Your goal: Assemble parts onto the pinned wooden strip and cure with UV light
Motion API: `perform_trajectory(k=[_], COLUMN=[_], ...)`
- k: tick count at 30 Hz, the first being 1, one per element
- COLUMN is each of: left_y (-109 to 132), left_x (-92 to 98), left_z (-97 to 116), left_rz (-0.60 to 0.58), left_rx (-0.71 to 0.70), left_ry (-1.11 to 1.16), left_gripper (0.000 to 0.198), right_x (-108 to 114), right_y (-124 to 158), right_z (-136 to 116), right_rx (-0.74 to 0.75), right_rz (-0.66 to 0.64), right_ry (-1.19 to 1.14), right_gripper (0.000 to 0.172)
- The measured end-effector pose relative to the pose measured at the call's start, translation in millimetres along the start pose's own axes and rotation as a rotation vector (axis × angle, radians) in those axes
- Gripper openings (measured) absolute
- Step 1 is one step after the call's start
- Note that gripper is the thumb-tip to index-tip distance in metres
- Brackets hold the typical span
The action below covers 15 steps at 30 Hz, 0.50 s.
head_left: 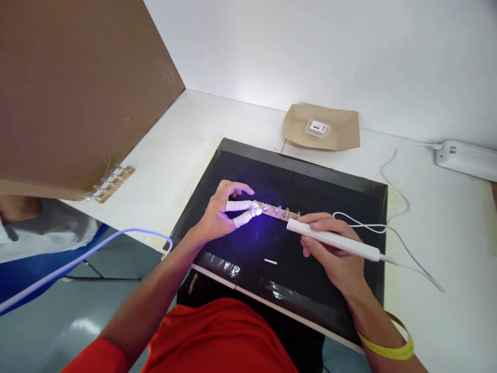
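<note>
My left hand (223, 210) has white finger covers on two fingers, which pinch together at the left end of a narrow brown strip (267, 209). Bright violet light hides what sits between those fingertips. Along the strip stand several small clear and metallic pieces (286, 213). My right hand (337, 248) is closed around a white pen-shaped lamp (332, 239) with a cable at its rear. The lamp's front end points left, toward my left fingertips, just beyond the strip's right end. A short metal rod (271, 261) lies on the black mat (310, 295) below the strip.
Behind the mat, a brown paper tray (344, 132) holds a small labelled clear case (318, 128). A white power strip (468, 159) and thin cable (407, 248) lie at right. Another strip with clear pieces (115, 184) sits beside a brown panel (85, 93). Another person's arm (19, 207) shows left.
</note>
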<state>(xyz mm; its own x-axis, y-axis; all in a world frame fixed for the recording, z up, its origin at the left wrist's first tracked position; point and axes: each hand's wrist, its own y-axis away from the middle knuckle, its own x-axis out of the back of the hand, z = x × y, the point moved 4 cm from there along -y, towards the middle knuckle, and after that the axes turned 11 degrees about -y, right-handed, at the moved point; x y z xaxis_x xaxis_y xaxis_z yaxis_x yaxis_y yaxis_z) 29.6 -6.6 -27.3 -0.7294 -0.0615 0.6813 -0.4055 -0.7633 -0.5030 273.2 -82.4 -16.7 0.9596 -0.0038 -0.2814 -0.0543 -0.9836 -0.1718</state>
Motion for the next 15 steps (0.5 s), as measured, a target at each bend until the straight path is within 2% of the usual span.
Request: perform_trajectory(k=[3, 8, 11, 15], left_y=[-2, -2, -1, 0], left_x=[0.9, 3.6, 4.1, 3.7], left_z=[4, 4, 3, 3], left_rz=[0.024, 0.087, 0.099, 0.095], left_rx=[-0.05, -0.028, -0.025, -0.037], left_ry=[-0.025, -0.078, -0.117, -0.135], left_gripper=[0.004, 0.007, 0.003, 0.003], right_x=[-7, -28, -41, -56], right_y=[6, 18, 22, 25], right_z=[1, -5, -7, -2], right_rx=[0.015, 0.116, 0.199, 0.239], right_rz=[0.019, 0.03, 0.09, 0.177], right_ry=[0.051, 0.222, 0.298, 0.334], right_gripper=[0.02, 0.029, 0.03, 0.031])
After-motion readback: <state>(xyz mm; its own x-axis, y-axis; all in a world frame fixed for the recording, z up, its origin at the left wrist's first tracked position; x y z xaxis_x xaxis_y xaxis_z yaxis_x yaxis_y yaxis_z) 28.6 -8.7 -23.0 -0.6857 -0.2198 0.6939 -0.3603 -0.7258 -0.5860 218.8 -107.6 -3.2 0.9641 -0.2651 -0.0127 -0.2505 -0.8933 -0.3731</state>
